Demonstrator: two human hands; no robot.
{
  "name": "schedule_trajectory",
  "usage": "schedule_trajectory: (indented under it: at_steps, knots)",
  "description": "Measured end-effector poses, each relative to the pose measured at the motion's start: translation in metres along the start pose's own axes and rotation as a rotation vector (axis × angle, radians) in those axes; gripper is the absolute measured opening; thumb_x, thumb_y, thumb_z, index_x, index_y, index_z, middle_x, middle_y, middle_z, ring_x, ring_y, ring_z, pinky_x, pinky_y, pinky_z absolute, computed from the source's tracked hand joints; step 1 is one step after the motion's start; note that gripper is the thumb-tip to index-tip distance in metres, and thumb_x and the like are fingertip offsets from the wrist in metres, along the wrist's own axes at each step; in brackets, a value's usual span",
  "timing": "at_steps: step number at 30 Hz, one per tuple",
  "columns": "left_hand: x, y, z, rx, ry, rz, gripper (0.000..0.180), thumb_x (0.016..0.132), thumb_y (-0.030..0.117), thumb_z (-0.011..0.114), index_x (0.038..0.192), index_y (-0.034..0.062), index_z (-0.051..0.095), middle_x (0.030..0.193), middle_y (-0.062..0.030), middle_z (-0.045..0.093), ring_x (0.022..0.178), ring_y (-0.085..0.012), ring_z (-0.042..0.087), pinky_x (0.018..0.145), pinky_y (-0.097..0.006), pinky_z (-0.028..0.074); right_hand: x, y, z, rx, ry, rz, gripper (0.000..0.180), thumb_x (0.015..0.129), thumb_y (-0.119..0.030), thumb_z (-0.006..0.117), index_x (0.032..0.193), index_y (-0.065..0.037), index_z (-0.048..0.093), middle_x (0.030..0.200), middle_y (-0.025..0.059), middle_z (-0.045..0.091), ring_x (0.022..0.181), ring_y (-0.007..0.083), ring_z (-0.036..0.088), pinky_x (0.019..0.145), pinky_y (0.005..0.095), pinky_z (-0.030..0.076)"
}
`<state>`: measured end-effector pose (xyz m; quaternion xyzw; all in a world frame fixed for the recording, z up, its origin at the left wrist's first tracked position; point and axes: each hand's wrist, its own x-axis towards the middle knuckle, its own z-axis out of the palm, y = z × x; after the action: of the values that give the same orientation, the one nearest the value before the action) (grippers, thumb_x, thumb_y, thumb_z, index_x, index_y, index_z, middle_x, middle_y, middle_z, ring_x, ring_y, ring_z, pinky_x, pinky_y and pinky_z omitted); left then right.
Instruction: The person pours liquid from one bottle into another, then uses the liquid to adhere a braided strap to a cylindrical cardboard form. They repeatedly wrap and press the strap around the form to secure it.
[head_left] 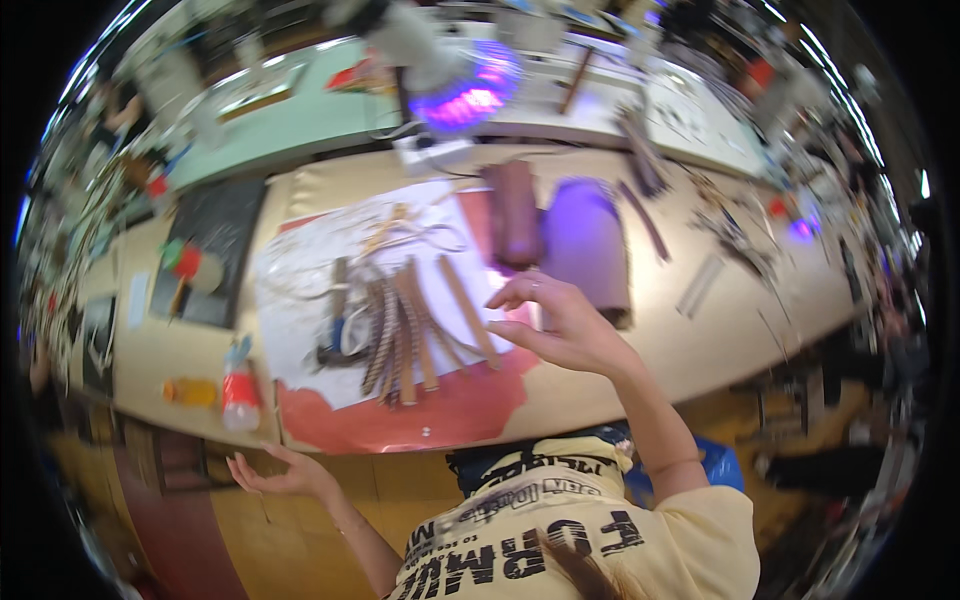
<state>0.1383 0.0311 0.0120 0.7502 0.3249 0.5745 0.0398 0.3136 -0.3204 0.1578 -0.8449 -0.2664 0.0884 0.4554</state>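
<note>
left hand (278, 474) open, palm up, below the table edge, holding nothing | right hand (560, 325) raised over the table (690, 350), fingers loosely spread, empty | leather strips (410, 325) fanned on white paper (300, 300) just left of it | brown roll (515, 212) beyond

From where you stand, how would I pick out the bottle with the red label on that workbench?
Start at the long tan workbench and find the white sheet covered in leather strips. Go to the sheet's lower left corner, above the open left hand. The bottle lies there, the only clear, red-banded thing, beside an orange object.
</note>
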Motion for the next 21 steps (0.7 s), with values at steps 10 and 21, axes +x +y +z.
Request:
schedule_trajectory:
  at_steps: [10, 21]
  knots:
    - [-0.045, 0.193, -0.004, -1.023, -0.683, 0.374, 0.027, 0.084, 0.002, 0.068, 0.109, 0.0024, 0.058, 0.135, -0.0239, 0.046, 0.127, -0.0377, 0.046, 0.108, -0.047, 0.037, -0.128, 0.034, -0.054, -0.024, 0.465, 0.221, 0.022, 0.091, -0.018, 0.072, 0.104, 0.000, 0.069, 0.096, 0.0093, 0.071, 0.089, 0.0171, 0.067, 0.084, 0.0305, 0.051]
    - [-0.057, 0.334, 0.065, -1.330, -1.470, -0.580, 0.032, 0.096, 0.021, 0.066, 0.119, -0.0005, 0.059, 0.113, -0.0097, 0.067, 0.105, -0.0160, 0.063, 0.090, -0.029, 0.049, -0.081, 0.182, -0.125, 0.340, 0.544, 0.400, 0.032, 0.097, -0.025, 0.064, 0.117, 0.000, 0.065, 0.105, 0.0061, 0.068, 0.098, 0.0147, 0.062, 0.089, 0.0305, 0.049]
